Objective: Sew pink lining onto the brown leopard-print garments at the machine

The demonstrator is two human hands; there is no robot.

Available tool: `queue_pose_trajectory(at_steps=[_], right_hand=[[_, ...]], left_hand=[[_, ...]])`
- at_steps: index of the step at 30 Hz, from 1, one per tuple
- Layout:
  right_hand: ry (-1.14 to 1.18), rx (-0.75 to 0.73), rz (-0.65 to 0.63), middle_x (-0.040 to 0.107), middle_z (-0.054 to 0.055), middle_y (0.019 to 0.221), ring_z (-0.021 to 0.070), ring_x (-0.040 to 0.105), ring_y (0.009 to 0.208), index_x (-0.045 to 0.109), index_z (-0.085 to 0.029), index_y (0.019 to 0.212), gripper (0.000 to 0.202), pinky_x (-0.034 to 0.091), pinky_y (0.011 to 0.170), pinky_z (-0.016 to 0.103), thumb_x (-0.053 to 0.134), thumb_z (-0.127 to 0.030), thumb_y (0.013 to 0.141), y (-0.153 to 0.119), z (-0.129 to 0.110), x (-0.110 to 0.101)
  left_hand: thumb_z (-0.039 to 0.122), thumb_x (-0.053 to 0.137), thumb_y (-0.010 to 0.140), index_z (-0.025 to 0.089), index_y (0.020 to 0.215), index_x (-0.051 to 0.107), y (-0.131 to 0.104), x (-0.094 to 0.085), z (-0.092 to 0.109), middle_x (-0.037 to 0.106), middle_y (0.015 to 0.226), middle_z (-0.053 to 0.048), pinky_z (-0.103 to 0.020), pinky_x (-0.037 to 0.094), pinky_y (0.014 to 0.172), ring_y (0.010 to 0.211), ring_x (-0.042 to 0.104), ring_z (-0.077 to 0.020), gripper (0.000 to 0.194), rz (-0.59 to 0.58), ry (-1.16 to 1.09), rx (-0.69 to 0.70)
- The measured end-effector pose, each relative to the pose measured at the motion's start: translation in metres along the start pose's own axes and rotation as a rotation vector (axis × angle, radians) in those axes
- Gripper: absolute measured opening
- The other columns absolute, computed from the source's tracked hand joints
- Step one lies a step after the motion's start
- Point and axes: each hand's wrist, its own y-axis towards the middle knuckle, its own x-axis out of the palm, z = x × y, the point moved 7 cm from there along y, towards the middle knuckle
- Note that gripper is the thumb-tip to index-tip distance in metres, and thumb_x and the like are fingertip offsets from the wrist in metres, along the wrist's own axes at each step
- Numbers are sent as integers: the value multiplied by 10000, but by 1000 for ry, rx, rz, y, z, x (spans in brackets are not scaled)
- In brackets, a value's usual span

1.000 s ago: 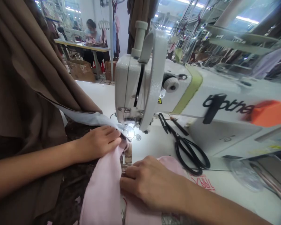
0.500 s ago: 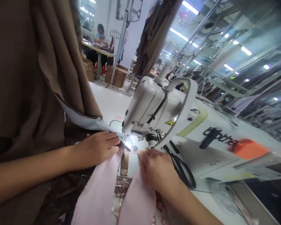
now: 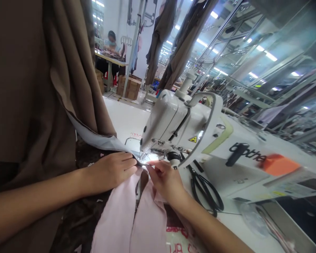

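Note:
My left hand (image 3: 113,173) is closed on the dark edge of the brown fabric (image 3: 94,105), just left of the sewing machine's needle area. My right hand (image 3: 166,178) pinches the end of that dark strip close to the presser foot, thumb and forefinger together. Pink fabric (image 3: 116,218) hangs from under both hands in two lengths toward me. A pale lining (image 3: 97,138) shows along the brown fabric's edge. The white sewing machine (image 3: 171,119) stands over the fingertips, its lamp lighting the spot. The needle itself is hard to make out.
Black-handled scissors (image 3: 206,191) lie on the machine table right of my right hand. A clear round dish (image 3: 254,219) sits farther right. Brown garments (image 3: 179,52) hang behind the machine. Another person (image 3: 112,44) sits at a far table near a cardboard box (image 3: 129,87).
My right hand has moved left to the dark strip's end and now pinches it. The right pink length has shifted left, closer to the other. The view has tilted slightly.

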Motion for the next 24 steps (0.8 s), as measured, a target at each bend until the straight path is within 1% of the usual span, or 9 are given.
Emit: queue_pose_trajectory(at_steps=[4, 8, 11, 14, 18, 20, 21, 24], right_hand=[[53, -12, 27, 732, 47, 836, 166, 682, 712, 714, -180, 907, 193, 499, 631, 241, 542, -256, 862, 0, -1, -1], [78, -5, 27, 722, 59, 759, 168, 668, 639, 717, -167, 889, 240, 480, 586, 242, 516, -299, 880, -1, 1, 2], [82, 4, 18, 707, 52, 689, 158, 640, 565, 714, -166, 873, 260, 451, 542, 237, 508, -323, 887, -2, 5, 6], [78, 4, 1, 703, 52, 685, 153, 626, 546, 709, -163, 870, 258, 430, 529, 236, 501, -315, 891, -2, 6, 9], [70, -15, -46, 686, 29, 663, 141, 607, 547, 699, -171, 866, 207, 410, 554, 232, 518, -269, 889, -1, 0, 8], [44, -66, -97, 666, 7, 644, 136, 592, 561, 692, -192, 852, 169, 396, 574, 231, 532, -233, 883, -1, -9, 7], [-10, -117, -140, 659, 4, 653, 137, 588, 578, 684, -195, 841, 161, 384, 579, 234, 528, -206, 883, -2, -16, 7], [-303, -319, -306, 641, 21, 709, 157, 573, 606, 633, -166, 829, 130, 324, 531, 264, 514, -120, 858, -8, -36, 13]], left_hand=[[74, 394, 939, 121, 712, 568, 0, 1, 0, 531, 725, -41, -308, 410, 654, 708, 476, -178, 289, -2, 2, -2], [61, 358, 941, 119, 700, 557, -2, 2, -1, 535, 735, -48, -307, 415, 661, 721, 480, -180, 318, 4, -5, -4], [59, 354, 943, 116, 728, 569, -3, 3, -3, 533, 736, -39, -306, 412, 665, 714, 476, -175, 309, -3, -5, -24], [54, 376, 936, 110, 757, 582, -3, 4, -3, 539, 737, -34, -305, 406, 662, 709, 477, -173, 279, -11, -2, -24], [57, 371, 939, 122, 712, 566, -2, 4, 1, 526, 707, -29, -298, 395, 642, 693, 472, -169, 306, -13, 0, -33], [57, 388, 936, 123, 714, 573, 0, 5, 3, 531, 703, -28, -295, 403, 657, 695, 480, -167, 297, -21, -4, -47], [55, 400, 932, 121, 725, 582, 0, 4, 5, 540, 709, -29, -296, 410, 669, 702, 488, -169, 283, -26, -4, -52], [51, 419, 922, 116, 739, 597, 1, 5, 8, 558, 719, -36, -298, 421, 669, 711, 502, -176, 264, -47, -6, -64]])
